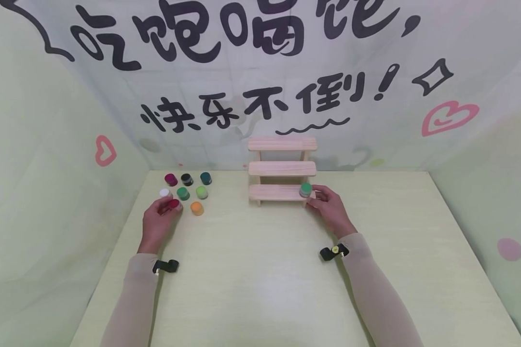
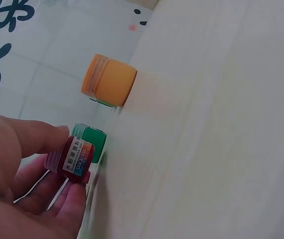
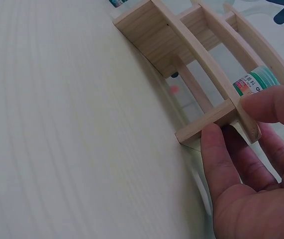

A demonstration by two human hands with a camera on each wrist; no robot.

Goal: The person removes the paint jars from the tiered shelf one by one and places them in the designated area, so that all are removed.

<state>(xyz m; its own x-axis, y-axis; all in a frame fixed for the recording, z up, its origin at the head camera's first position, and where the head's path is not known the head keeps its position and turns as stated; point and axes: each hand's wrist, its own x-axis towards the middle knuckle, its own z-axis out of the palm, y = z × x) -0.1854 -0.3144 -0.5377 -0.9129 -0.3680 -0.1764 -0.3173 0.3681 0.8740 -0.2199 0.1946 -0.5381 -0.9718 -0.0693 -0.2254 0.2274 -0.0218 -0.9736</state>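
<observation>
My left hand pinches a crimson paint jar between thumb and fingers, among several other jars at the back left of the table. Just behind it in the left wrist view are a green jar and an orange jar. At the right end of the bottom step, my right hand grips a three-step wooden stand. A green-lidded paint jar stands on that step beside the fingers. In the right wrist view, the fingers partly hide this jar.
Around the left hand stand white, dark red, black, teal and light green jars. A printed cloth hangs behind the pale table, with more cloth at both sides.
</observation>
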